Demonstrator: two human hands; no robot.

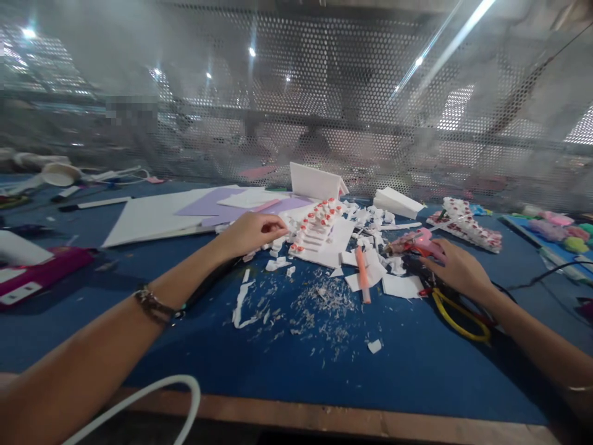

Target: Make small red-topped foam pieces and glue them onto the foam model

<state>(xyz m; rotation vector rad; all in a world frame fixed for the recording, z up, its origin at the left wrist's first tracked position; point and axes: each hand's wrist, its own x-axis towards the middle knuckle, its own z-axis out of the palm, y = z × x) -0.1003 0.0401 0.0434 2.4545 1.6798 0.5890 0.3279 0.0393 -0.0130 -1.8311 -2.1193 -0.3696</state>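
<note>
My left hand [257, 233] is closed in a pinch just left of a small white staircase model [315, 238] trimmed with red-and-white pieces. Whatever may lie between its fingertips is too small to make out. On the right, my right hand [456, 262] has its fingers round a pink glue gun [422, 242], whose nozzle points left over paper scraps. An orange glue stick or pen-like tube [362, 275] lies between the hands. Below the right hand rest scissors with a yellow handle [461, 318].
White scraps [370, 216] and shavings [324, 296] litter the blue table [278, 377]. Purple sheets [208, 204] lie behind on the left, a folded white board [317, 180] at the back. A red-dotted white piece [467, 225] sits right; a white cable [185, 383] crosses the front edge.
</note>
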